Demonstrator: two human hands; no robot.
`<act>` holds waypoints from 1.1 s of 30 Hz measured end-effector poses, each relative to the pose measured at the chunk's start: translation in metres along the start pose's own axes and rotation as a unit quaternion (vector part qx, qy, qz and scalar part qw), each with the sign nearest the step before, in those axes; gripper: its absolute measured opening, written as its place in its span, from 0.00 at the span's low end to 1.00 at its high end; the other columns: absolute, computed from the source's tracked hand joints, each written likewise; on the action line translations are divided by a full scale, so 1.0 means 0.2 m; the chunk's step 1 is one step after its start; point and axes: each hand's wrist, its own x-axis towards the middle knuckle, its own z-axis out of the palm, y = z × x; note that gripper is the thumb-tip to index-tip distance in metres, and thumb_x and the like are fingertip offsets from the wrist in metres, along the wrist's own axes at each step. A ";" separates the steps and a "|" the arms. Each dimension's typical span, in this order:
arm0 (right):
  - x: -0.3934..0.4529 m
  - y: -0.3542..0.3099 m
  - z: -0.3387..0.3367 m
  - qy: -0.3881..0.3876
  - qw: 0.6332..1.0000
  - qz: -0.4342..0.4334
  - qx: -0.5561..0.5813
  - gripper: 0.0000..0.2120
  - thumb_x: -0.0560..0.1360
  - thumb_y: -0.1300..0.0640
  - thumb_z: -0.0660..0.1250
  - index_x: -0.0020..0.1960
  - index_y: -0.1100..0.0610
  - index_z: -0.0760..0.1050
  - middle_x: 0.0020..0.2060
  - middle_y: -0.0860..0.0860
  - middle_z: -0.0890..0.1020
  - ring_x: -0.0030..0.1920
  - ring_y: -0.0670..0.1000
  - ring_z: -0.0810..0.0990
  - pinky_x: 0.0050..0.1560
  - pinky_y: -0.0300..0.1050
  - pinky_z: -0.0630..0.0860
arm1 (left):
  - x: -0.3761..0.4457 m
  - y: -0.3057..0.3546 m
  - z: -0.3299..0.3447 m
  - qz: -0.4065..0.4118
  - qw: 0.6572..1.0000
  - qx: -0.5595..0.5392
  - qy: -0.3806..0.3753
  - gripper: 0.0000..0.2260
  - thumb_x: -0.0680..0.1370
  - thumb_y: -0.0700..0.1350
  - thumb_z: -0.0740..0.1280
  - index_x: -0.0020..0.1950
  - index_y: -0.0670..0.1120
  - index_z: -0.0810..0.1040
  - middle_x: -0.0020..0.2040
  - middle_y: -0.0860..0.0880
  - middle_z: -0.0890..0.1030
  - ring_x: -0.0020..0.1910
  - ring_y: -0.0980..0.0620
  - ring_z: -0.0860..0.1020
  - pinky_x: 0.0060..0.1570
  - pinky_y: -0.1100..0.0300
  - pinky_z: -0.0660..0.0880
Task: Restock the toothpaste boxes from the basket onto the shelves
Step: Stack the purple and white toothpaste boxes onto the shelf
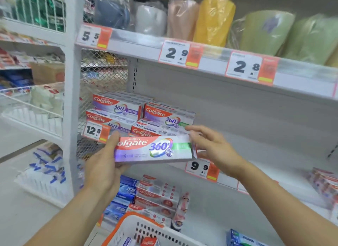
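Holding a Colgate 360 toothpaste box (154,148) level in front of the middle shelf (256,174), above the white basket (128,225) with the orange rim

Nearest, the basket at the bottom edge shows more boxes inside; above it the left hand (104,165) cups the box's left end, thumb on the front face and fingers curled beneath, while the right hand (210,145) meets the right end with nearly straight fingers, steadying rather than clamping. The carton looks light, stiff and glossy, likely crushable at its faces, so the ends seem the safest hold. Behind stand the stacked Colgate boxes (144,115)
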 end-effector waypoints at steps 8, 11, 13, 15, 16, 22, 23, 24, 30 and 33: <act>-0.15 0.07 0.03 0.103 0.977 0.026 0.186 0.13 0.79 0.55 0.67 0.62 0.57 0.79 0.51 0.55 0.87 0.46 0.51 0.84 0.41 0.43 0.81 | -0.02 -0.03 0.15 0.038 0.999 0.003 0.001 0.08 0.78 0.51 0.69 0.47 0.47 0.82 0.46 0.47 0.87 0.43 0.50 0.86 0.43 0.50 0.83; -0.13 0.07 0.06 0.135 0.967 0.030 0.214 0.12 0.82 0.54 0.64 0.59 0.56 0.83 0.50 0.53 0.87 0.46 0.50 0.83 0.48 0.47 0.82 | -0.02 -0.02 0.22 0.075 0.997 0.022 -0.011 0.09 0.78 0.51 0.69 0.44 0.46 0.81 0.41 0.49 0.87 0.43 0.49 0.84 0.47 0.49 0.80; -0.10 0.08 0.09 0.160 0.963 0.024 0.216 0.12 0.82 0.56 0.63 0.61 0.56 0.82 0.51 0.52 0.87 0.48 0.49 0.83 0.53 0.49 0.82 | 0.01 -0.03 0.26 0.104 0.993 0.058 -0.022 0.13 0.76 0.56 0.69 0.44 0.46 0.81 0.43 0.47 0.87 0.45 0.46 0.84 0.51 0.46 0.80; -0.06 0.08 0.12 0.181 0.963 -0.006 0.200 0.13 0.81 0.58 0.65 0.65 0.53 0.80 0.51 0.50 0.87 0.48 0.47 0.83 0.55 0.50 0.82 | 0.04 -0.01 0.30 0.132 0.985 0.109 -0.037 0.19 0.73 0.62 0.67 0.44 0.47 0.81 0.45 0.47 0.87 0.48 0.45 0.84 0.55 0.44 0.79; -0.03 0.08 0.12 0.194 0.961 -0.025 0.194 0.14 0.81 0.58 0.66 0.66 0.52 0.79 0.51 0.49 0.87 0.47 0.47 0.83 0.55 0.50 0.81 | 0.05 -0.01 0.31 0.145 0.978 0.141 -0.043 0.22 0.72 0.64 0.65 0.46 0.46 0.81 0.45 0.47 0.87 0.48 0.46 0.84 0.54 0.45 0.80; 0.18 0.12 0.13 0.306 0.925 -0.084 0.211 0.19 0.75 0.63 0.73 0.66 0.59 0.78 0.53 0.51 0.86 0.50 0.45 0.84 0.56 0.44 0.81 | 0.34 0.03 0.30 0.227 0.891 0.389 -0.058 0.28 0.79 0.71 0.52 0.46 0.52 0.82 0.45 0.46 0.83 0.50 0.47 0.81 0.51 0.54 0.77; 0.20 0.14 0.14 0.322 0.920 -0.090 0.204 0.19 0.75 0.63 0.74 0.65 0.59 0.78 0.53 0.51 0.86 0.51 0.45 0.84 0.56 0.44 0.80 | 0.39 0.02 0.29 0.219 0.886 0.404 -0.063 0.27 0.80 0.69 0.53 0.51 0.50 0.83 0.47 0.46 0.84 0.51 0.47 0.81 0.50 0.55 0.77; 0.22 0.16 0.16 0.331 0.917 -0.097 0.200 0.19 0.74 0.63 0.74 0.64 0.59 0.79 0.53 0.50 0.86 0.52 0.44 0.84 0.55 0.42 0.80 | 0.43 0.01 0.28 0.209 0.889 0.401 -0.076 0.26 0.81 0.65 0.56 0.58 0.47 0.83 0.51 0.46 0.84 0.53 0.49 0.81 0.50 0.59 0.77; 0.28 0.26 0.25 0.338 0.923 -0.119 0.139 0.19 0.68 0.65 0.79 0.56 0.54 0.83 0.51 0.50 0.87 0.53 0.44 0.85 0.58 0.41 0.80 | 0.58 -0.02 0.24 0.175 0.885 0.425 -0.074 0.31 0.80 0.49 0.69 0.79 0.43 0.62 0.75 0.44 0.69 0.74 0.48 0.68 0.73 0.54 0.65; 0.27 0.29 0.24 0.342 0.935 -0.097 -0.002 0.22 0.67 0.57 0.82 0.57 0.48 0.78 0.50 0.43 0.85 0.51 0.38 0.82 0.56 0.43 0.79 | 0.58 -0.04 0.21 0.215 0.820 0.524 -0.078 0.33 0.79 0.47 0.70 0.81 0.46 0.58 0.77 0.45 0.67 0.76 0.46 0.65 0.74 0.49 0.63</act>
